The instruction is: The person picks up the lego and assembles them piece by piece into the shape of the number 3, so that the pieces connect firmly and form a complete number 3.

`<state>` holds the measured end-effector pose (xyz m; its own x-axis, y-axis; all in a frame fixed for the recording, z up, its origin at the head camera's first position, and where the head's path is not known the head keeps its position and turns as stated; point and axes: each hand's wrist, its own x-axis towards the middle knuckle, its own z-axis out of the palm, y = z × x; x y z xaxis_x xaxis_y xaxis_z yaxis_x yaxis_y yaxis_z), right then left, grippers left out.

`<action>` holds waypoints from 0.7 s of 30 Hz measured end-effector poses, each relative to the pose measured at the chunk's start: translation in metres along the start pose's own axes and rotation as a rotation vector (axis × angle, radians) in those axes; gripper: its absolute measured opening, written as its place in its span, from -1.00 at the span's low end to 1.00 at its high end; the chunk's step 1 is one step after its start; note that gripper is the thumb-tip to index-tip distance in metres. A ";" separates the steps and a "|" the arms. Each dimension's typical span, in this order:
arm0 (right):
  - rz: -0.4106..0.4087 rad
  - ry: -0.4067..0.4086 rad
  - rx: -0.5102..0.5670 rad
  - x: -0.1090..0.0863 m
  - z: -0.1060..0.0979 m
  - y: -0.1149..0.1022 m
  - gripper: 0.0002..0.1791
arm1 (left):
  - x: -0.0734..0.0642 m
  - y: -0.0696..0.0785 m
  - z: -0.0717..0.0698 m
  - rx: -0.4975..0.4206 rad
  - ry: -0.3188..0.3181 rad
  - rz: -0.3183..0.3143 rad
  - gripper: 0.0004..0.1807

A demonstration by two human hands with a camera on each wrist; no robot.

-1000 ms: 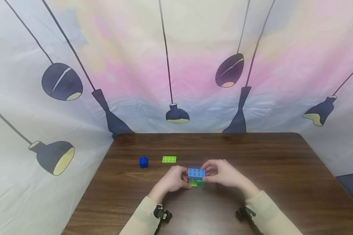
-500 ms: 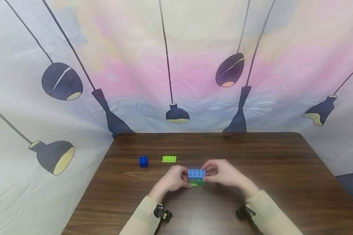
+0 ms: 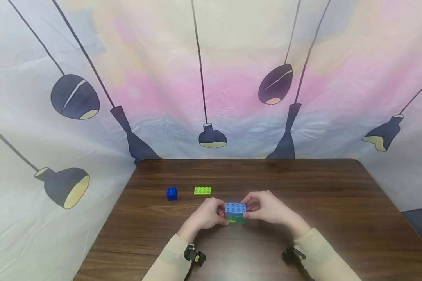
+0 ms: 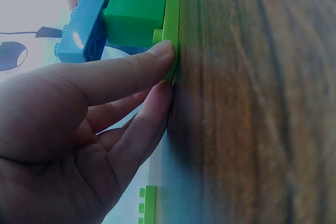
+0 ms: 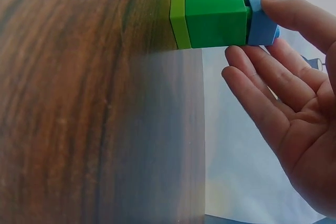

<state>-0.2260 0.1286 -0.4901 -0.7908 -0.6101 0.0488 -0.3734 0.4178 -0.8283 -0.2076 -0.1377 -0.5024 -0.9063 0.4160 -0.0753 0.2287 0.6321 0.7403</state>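
A light blue eight-stud toy brick (image 3: pixel 235 208) lies across the top of a green block (image 5: pixel 216 16), with a thin gap showing between them in the right wrist view. Under the green block is a lime green plate (image 4: pixel 172 22), flat along the tabletop. My left hand (image 3: pixel 208 214) pinches the plate's left end between thumb and fingers. At the other side, my right hand (image 3: pixel 267 207) grips the right end of the light blue brick, thumb on its near face and fingers behind. Part of the plate's left end is hidden by the left thumb.
A dark blue four-stud brick (image 3: pixel 172 193) stands farther back on the left of the brown wooden table (image 3: pixel 302 183). Beside it lies a second lime green plate (image 3: pixel 202 190). Behind the table hangs a cloth (image 3: pixel 161 58) printed with lamps.
The light blue brick has come down a little over the green block, covering more of the lime plate in the head view. Both hands have stayed nearly in place.
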 end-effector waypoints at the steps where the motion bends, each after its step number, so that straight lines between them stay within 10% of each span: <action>1: -0.003 0.001 -0.002 0.000 0.000 0.000 -0.71 | 0.000 0.000 0.000 -0.002 0.000 -0.001 -0.70; 21: -0.044 0.015 -0.027 -0.001 0.003 -0.004 -0.71 | 0.000 -0.002 0.001 0.006 -0.002 -0.006 -0.71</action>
<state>-0.2226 0.1257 -0.4888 -0.7807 -0.6179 0.0932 -0.4206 0.4093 -0.8096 -0.2082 -0.1386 -0.5047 -0.9070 0.4133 -0.0805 0.2254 0.6381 0.7362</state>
